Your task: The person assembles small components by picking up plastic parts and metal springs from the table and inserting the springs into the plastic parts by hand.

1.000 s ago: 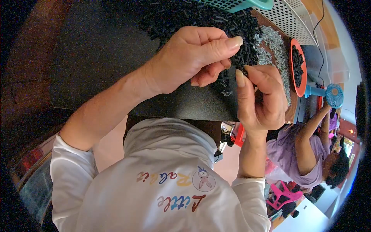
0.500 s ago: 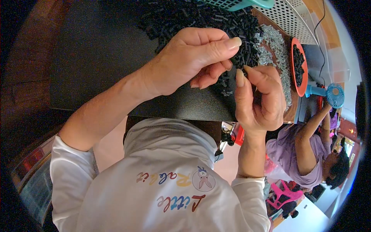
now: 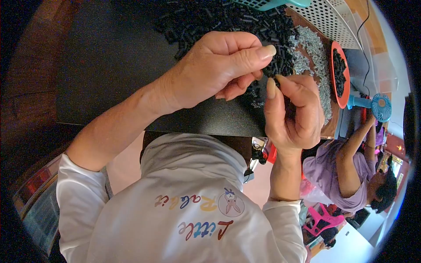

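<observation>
Left hand [image 3: 219, 70] is held over the near edge of the dark tabletop [image 3: 105, 65], its fingers curled and its thumb and forefinger pressed together at the tips; whatever is pinched there is too small and dark to be made out (only the pinch itself can be seen). Just beyond this hand, a heap of small black tube-shaped pieces [image 3: 219, 19] is spread across the far part of the tabletop. Directly beside the left fingertips, nearly touching them, the right hand [image 3: 291, 111] is raised with its thumb upright and its fingers folded inward; a small black piece [image 3: 277, 81] is seen between the two hands at the thumb tip, though which hand grips it cannot be told. Under the gap between the hands, a few coiled springs [image 3: 253, 94] are seen lying on the tabletop. Beyond the right hand, a drift of small silvery metal parts [image 3: 313, 57] is piled, and further to its right an orange dish [image 3: 346, 92] filled with black pieces is set. Past the dish, a small blue fan [image 3: 379, 107] is seen, and below it a second person in a purple top [image 3: 329, 175] is seated.
</observation>
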`<state>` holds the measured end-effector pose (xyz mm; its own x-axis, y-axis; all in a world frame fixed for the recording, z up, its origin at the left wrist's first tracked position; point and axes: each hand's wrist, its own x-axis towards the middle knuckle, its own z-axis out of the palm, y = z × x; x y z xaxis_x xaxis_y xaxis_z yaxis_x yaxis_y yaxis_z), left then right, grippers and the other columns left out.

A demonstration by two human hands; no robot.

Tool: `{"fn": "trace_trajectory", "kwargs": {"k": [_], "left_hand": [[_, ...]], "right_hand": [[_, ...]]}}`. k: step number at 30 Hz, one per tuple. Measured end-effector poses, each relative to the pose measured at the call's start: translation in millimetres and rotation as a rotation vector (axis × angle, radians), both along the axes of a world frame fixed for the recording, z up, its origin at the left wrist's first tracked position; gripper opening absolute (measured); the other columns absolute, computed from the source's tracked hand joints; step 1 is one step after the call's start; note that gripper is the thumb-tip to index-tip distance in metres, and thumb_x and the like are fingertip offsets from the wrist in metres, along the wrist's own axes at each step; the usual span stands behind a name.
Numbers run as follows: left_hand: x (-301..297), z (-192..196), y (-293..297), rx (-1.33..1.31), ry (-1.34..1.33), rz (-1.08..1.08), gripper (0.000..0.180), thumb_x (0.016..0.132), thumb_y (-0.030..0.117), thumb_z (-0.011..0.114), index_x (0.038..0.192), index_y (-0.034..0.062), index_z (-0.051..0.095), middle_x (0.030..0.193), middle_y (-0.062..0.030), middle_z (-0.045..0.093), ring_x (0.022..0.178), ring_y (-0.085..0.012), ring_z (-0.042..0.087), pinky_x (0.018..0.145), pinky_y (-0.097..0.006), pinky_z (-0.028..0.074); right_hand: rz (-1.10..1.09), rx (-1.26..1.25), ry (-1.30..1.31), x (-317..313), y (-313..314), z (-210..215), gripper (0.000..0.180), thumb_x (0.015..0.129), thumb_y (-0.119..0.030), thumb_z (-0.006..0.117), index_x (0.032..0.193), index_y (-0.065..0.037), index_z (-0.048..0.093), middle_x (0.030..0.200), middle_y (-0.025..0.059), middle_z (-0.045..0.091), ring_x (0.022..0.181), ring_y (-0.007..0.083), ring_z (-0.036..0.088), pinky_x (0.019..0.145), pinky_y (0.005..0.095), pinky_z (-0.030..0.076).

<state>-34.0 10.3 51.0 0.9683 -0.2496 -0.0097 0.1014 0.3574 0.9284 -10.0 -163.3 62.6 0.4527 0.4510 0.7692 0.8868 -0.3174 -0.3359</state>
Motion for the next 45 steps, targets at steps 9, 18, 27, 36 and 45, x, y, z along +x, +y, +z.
{"fn": "trace_trajectory", "kwargs": {"k": [9,18,27,36,45], "left_hand": [[0.6,1.8,-1.3,0.055,-0.071,0.02,0.028,0.098,0.031,0.05,0.081,0.0088,0.053,0.052,0.0035,0.044,0.04,-0.0045,0.038,0.036,-0.021,0.027],[1.7,3.8,2.9,0.084,-0.014,-0.054,0.031,0.095,0.036,0.054,0.083,0.0082,0.055,0.053,0.0043,0.046,0.04,-0.0033,0.039,0.035,-0.02,0.026],[0.3,11.4,2.3,-0.021,0.135,-0.1,0.04,0.089,0.042,0.064,0.071,0.0075,0.058,0.051,0.0011,0.049,0.037,-0.0049,0.041,0.033,-0.019,0.029],[6.8,4.4,1.4,-0.042,0.124,-0.001,0.049,0.098,0.044,0.044,0.063,0.0096,0.049,0.05,0.0007,0.044,0.036,-0.0071,0.034,0.033,-0.022,0.027],[7.2,-2.0,3.3,-0.049,0.11,-0.037,0.041,0.098,0.038,0.046,0.069,0.0095,0.05,0.053,0.0016,0.043,0.038,-0.0069,0.035,0.034,-0.021,0.026]], "right_hand": [[-0.031,0.023,0.005,-2.9,3.1,-3.5,0.022,0.07,0.001,0.076,0.087,-0.002,0.061,0.072,0.0125,0.062,0.059,0.0246,0.061,0.05,0.0316,0.049],[0.094,-0.01,0.151,2.4,-4.3,1.2,0.024,0.071,-0.005,0.077,0.087,-0.002,0.059,0.075,0.0106,0.062,0.061,0.0227,0.059,0.052,0.0312,0.047],[0.253,-0.191,0.2,16.2,-5.1,18.0,0.037,0.067,-0.011,0.079,0.094,0.008,0.062,0.077,0.0056,0.056,0.062,0.0136,0.049,0.053,0.0243,0.037],[0.175,-0.012,0.223,13.6,-3.0,13.3,0.031,0.06,-0.008,0.077,0.082,0.007,0.061,0.062,0.003,0.048,0.055,0.0127,0.041,0.051,0.0247,0.03],[0.178,-0.047,0.099,16.2,-9.1,9.5,0.032,0.057,-0.006,0.078,0.08,0.007,0.06,0.06,0.0017,0.045,0.053,0.0124,0.038,0.048,0.0259,0.025]]}}
